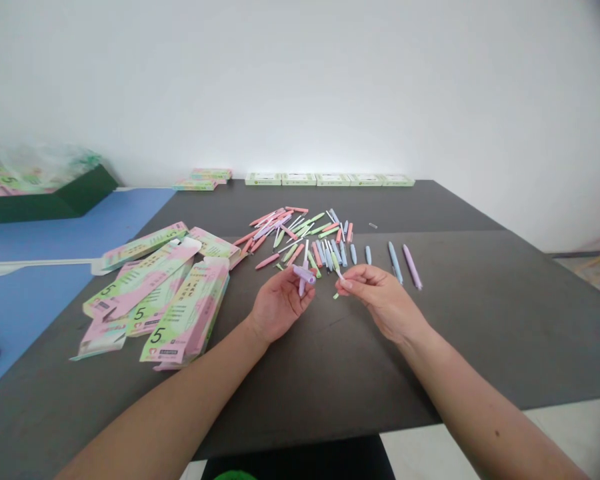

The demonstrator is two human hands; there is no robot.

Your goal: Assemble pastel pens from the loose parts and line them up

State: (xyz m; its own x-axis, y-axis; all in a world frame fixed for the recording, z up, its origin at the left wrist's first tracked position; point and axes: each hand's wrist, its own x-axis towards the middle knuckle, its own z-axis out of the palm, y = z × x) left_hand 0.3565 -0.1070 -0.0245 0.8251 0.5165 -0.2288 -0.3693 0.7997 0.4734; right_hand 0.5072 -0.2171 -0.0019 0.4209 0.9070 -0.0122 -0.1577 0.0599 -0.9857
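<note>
My left hand (284,300) holds purple pen parts (305,275) between its fingers; one has a white refill sticking up. Over the table's middle, my right hand (380,297) pinches a small pale purple piece (339,274), partly hidden by the fingertips. Just beyond both hands lies a loose pile of pink, green, blue and purple pens and pen parts (300,230). To the right of the pile are short blue pieces (368,255), a blue pen (395,263) and a purple pen (413,267).
Pink and green flat boxes (180,310) are heaped at the left of the dark table (480,300). Small boxes (333,180) line its back edge, with more (203,180) stacked beside them. A dark green bin (55,203) stands on a blue surface (15,287) at far left.
</note>
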